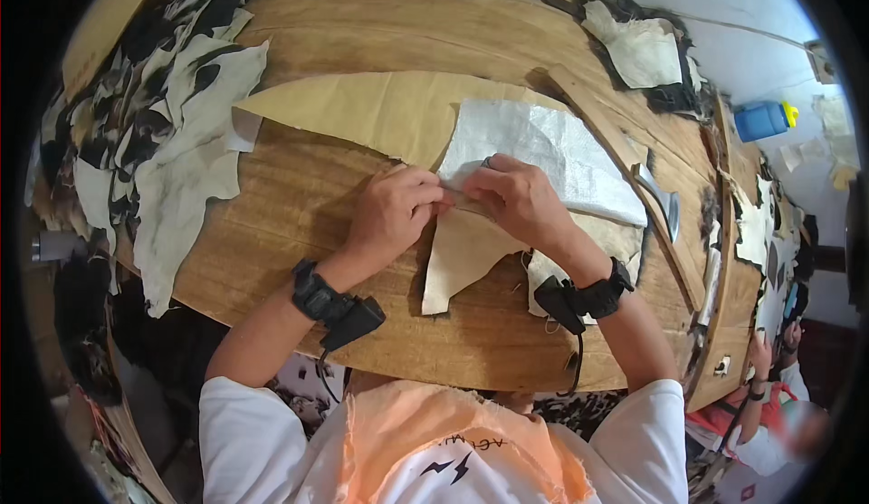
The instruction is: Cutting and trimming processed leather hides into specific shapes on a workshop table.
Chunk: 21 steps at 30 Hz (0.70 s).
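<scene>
Left grip (395, 200), right grip (518, 194) at crinkled, silvery, perhaps woven sheet (552, 147)

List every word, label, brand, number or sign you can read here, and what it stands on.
Dark lettering on the chest of the orange-and-white clothing: bent and not copied out.
Black zigzag sign below it: a shape, no word.
Small red mark, lower right: too small to read.
No other text is legible.

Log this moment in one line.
left hand: at lower-left corner of silvery sheet | right hand: at sheet's lower edge | brown paper: partly under sheet
</scene>
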### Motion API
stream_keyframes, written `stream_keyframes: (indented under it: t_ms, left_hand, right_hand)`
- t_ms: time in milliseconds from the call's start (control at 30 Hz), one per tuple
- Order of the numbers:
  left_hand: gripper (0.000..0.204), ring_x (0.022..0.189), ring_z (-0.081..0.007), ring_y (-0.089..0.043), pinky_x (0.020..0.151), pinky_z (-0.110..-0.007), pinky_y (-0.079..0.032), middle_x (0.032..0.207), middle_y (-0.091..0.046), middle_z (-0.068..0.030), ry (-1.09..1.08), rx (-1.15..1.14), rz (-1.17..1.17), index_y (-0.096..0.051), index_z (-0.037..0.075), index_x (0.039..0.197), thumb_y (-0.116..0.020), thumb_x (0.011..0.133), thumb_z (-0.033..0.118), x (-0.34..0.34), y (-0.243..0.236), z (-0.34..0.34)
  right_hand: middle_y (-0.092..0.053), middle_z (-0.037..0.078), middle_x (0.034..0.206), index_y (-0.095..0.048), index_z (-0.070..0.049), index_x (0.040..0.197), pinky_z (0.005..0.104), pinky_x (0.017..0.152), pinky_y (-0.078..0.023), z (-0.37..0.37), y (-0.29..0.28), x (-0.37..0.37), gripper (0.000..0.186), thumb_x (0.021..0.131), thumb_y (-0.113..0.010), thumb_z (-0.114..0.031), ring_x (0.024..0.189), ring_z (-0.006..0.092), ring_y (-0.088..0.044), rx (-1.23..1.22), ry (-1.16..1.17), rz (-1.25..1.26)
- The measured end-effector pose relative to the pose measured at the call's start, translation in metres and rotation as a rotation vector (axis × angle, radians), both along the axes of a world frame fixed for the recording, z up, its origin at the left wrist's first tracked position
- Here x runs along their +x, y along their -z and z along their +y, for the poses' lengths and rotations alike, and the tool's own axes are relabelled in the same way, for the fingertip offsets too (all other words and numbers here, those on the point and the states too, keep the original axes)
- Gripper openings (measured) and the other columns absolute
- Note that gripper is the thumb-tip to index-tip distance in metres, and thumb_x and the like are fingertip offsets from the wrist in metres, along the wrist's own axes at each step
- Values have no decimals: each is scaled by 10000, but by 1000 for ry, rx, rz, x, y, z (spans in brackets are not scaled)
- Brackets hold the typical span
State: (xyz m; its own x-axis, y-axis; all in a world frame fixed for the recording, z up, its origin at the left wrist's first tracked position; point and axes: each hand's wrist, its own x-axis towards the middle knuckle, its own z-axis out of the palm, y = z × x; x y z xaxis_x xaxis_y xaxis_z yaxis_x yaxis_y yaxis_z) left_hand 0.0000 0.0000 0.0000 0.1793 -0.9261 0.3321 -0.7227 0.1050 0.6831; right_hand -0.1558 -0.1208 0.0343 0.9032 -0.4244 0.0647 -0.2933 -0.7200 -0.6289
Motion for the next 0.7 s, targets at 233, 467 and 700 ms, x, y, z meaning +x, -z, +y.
stream_keyframes:
  t_ms: [233, 467, 700]
  left_hand:
    - [129, 760, -242, -551, 677, -354, -447, 788, -583, -42, 8, -58, -16, -649, 80, 718, -590, 653, -15, 2, 7, -3]
    - [154, 744, -262, -555, 634, -347, -444, 801, -590, -92, 11, 8, -47, -645, 42, 764, -590, 655, -52, 1, 4, -3]
    - [161, 747, -279, -571, 642, -348, -452, 799, -594, -98, -30, -2, -12, -617, 15, 812, -601, 660, -35, -1, 0, -3]
  right_hand:
    - [-515, 102, 700, -521, -22, 806, 370, 632, -429, 3, 10, 12, 157, 710, -587, -128, 661, 289, -517, -329, -140, -171]
    - [-519, 87, 711, -501, -1, 854, 331, 615, -411, 15, 5, 18, 264, 664, -586, -165, 667, 240, -512, -462, -112, 18]
    - [-536, 60, 733, -509, -7, 932, 299, 605, -398, 31, 1, 8, 289, 700, -563, -170, 695, 195, -517, -510, -157, 73]
